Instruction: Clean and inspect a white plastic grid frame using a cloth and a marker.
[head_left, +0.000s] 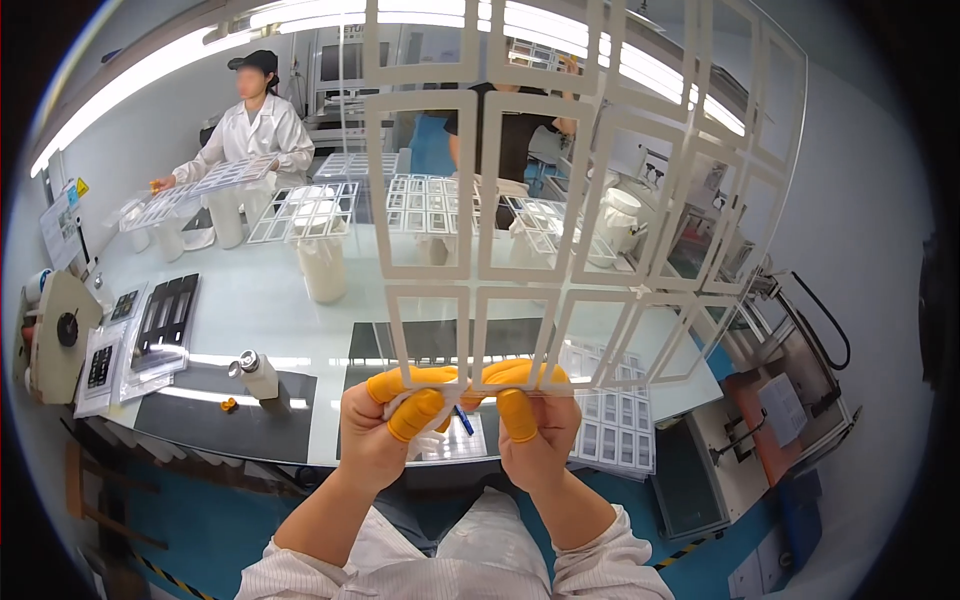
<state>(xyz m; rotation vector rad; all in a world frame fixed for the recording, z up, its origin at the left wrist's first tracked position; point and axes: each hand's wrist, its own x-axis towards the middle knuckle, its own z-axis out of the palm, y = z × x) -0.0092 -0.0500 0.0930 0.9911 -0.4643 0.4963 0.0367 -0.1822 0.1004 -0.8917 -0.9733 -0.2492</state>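
Observation:
A large clear sheet (520,275) printed with rows of white rectangular frames stands tilted up in front of me. Orange finger cots cover the thumbs and fingertips of both my hands. My left hand (372,440) is closed at the sheet's lower edge, with a crumpled white cloth (424,442) bunched in its fingers. Beside it, my right hand (543,432) pinches the same edge, thumb in front. A blue pen (464,420) shows between the hands, lying on the table below.
Several framed sheets (305,212) rest on white cylindrical supports (321,270) across the glossy table. A silver-capped bottle (254,374) and a small orange piece (228,405) sit on a dark mat at left. More sheets (615,410) lie stacked at right. A white-coated person (250,130) works opposite; another in dark clothing is behind my sheet.

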